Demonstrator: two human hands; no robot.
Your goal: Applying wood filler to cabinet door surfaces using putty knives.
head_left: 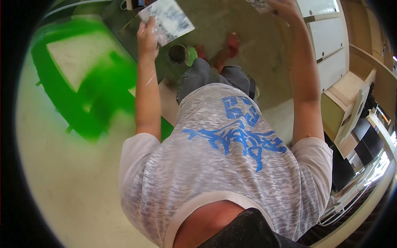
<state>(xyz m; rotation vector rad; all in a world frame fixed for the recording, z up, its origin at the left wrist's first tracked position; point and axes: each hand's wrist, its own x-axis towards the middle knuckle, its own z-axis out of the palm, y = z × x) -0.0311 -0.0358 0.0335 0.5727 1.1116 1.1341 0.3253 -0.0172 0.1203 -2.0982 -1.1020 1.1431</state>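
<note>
Across the shirt (186, 173), blue print (242, 134)

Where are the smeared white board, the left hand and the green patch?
Smeared white board (170, 21): head view, middle of its face.
Left hand (147, 38): head view, middle of the hand.
Green patch (101, 89): head view, its solid right part.

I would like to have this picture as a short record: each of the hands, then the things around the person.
Left hand: grips a pale square board with dark smears
Right hand: at a smeared object, cut off by the upper edge; kind unclear
Near the feet: dark round container
Left side: green patch on a pale surface
Right side: white panels
</note>
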